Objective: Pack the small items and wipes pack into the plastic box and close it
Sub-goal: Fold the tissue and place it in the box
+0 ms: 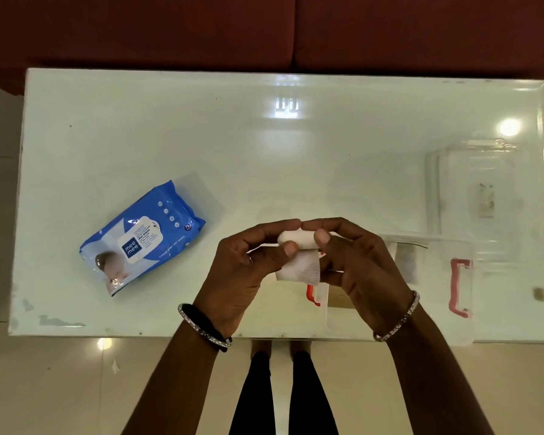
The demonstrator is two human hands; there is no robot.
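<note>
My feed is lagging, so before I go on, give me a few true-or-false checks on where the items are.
1. The wipes pack lies on the table. True.
2. Both hands hold the white gauze roll. True: left hand, right hand.
3. The wipes pack is in the right hand. False: it lies apart, left of both hands.
4. The clear lid is on the left side of the table. False: it lies on the right.

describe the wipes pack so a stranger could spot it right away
On the white glass table, look left of the two hands. The wipes pack lies there alone, tilted: a soft blue packet with a white label flap, the only coloured item on that side.
</note>
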